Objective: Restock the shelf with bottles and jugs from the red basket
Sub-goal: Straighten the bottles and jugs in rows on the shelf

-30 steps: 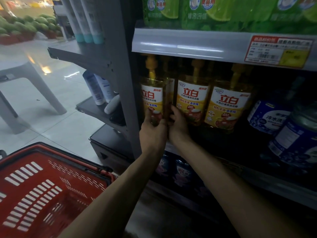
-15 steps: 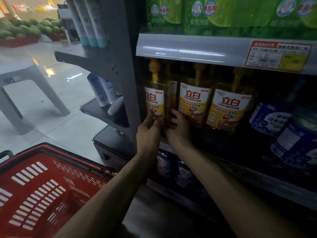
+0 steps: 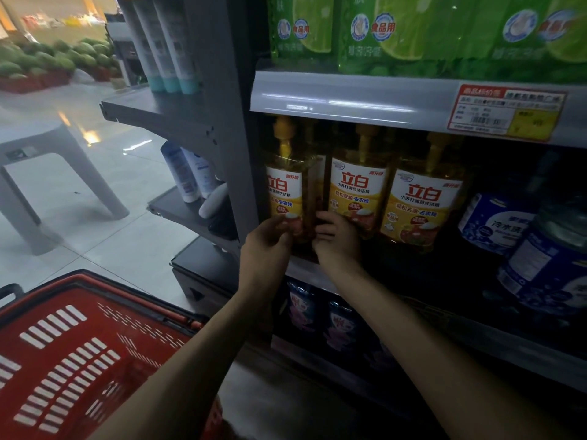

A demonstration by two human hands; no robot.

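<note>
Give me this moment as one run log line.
step: shelving bottle | left hand: holds leftmost yellow bottle near base | right hand: holds its other side | bottle: upright on shelf | red basket: lower left

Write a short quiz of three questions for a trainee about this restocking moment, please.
1. True or false: the left hand and the right hand both hold the leftmost yellow bottle.
2. What lies on the upper shelf? A) green pouches B) blue jugs C) white tubes
3. Fill in: the red basket is at the lower ____ of the view.
Key: 1 true; 2 A; 3 left.
</note>
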